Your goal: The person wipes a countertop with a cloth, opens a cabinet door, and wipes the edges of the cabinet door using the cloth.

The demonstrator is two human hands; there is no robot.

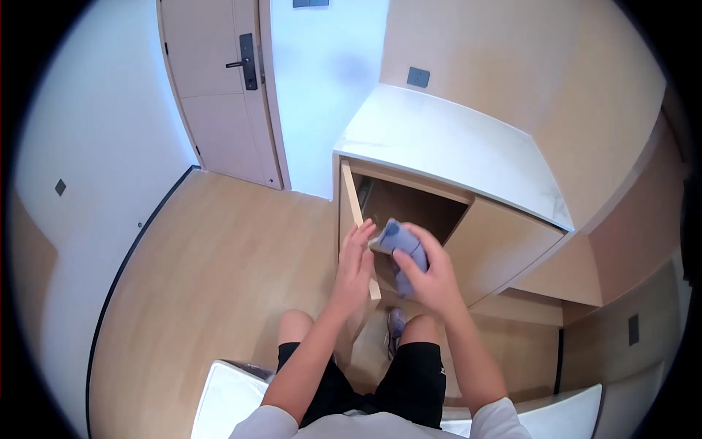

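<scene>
At the low wooden cabinet (504, 249), below its white marbled surface (453, 135), a dark compartment (420, 199) is exposed by the swung-out door (352, 192), which is best held steady. By the left hand (353, 267), fingers stretched and slightly spread at the door's edge, support could be given, though contact is unclear. In the right hand (433, 271), pinched between thumb and fingers, a folded blue-grey fabric bundle (404, 249) is held before the compartment; it should be gripped compactly, clear of that edge.
</scene>
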